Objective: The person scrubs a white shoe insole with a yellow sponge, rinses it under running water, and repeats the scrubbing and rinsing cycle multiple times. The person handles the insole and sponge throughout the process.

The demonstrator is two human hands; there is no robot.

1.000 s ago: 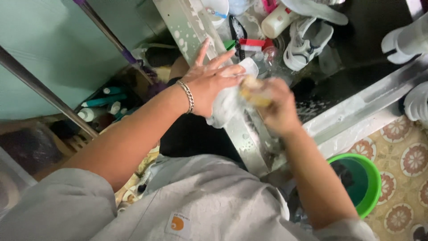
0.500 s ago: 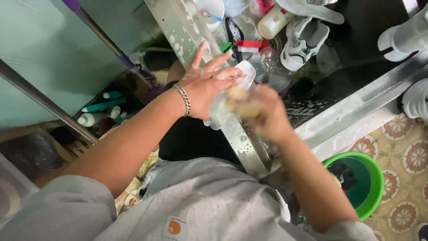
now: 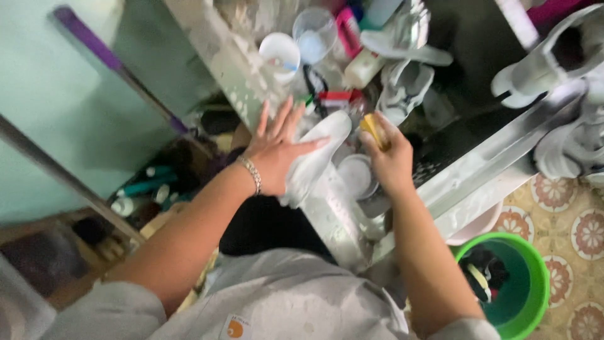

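Looking down from the head cam here. My left hand (image 3: pixel 277 154) has its fingers spread flat and is pressed against the side of a white sneaker (image 3: pixel 313 160), so that grip is open, just bracing the shoe rather than wrapping it. The sneaker sits tilted over the pale metal ledge (image 3: pixel 239 75), toe pointing up and away from me. My right hand (image 3: pixel 390 164) has its grip closed around a small yellow sponge (image 3: pixel 372 129), which sits just beside the toe end of the sneaker; I can't tell for sure if it's touching.

There's a silver bracelet (image 3: pixel 253 174) on my left wrist. Below the right hand is a round grey lid-looking thing (image 3: pixel 356 176), a bit blurry. Further up there's a white cup (image 3: pixel 280 53), a clear plastic cup (image 3: pixel 314 28), and another pair of white-grey sneakers (image 3: pixel 402 88). More white shoes (image 3: pixel 569 141) sit on the rack to the right. A green bucket (image 3: pixel 531 296) stands on the patterned tile floor (image 3: pixel 582 233) near my right elbow. A purple-handled stick (image 3: pixel 107 60) leans against the teal wall.
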